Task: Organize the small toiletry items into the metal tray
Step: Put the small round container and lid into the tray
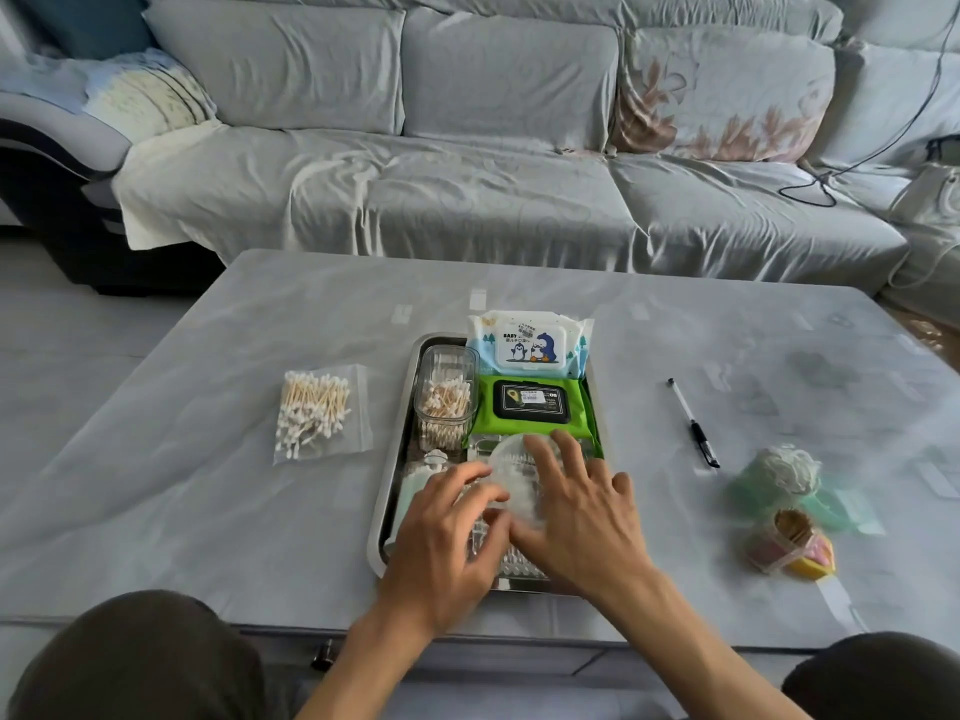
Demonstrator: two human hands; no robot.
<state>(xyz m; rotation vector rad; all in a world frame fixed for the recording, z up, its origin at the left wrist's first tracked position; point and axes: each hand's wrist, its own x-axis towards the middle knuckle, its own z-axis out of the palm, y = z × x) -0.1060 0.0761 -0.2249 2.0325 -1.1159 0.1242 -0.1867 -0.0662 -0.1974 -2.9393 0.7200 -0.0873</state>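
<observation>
The metal tray lies in the middle of the table. It holds a blue penguin wipes pack, a green wipes pack, a clear box of cotton swabs and a round clear case. My left hand and my right hand rest together on the round clear case and other clear items in the tray's near half. Their fingers are spread and touch the case; a firm grip does not show. A bag of cotton swabs lies left of the tray.
A black pen lies right of the tray. Further right sit a green pouch with white string and a yellow-pink box of toothpicks. A grey sofa stands behind the table. My knees flank the near edge.
</observation>
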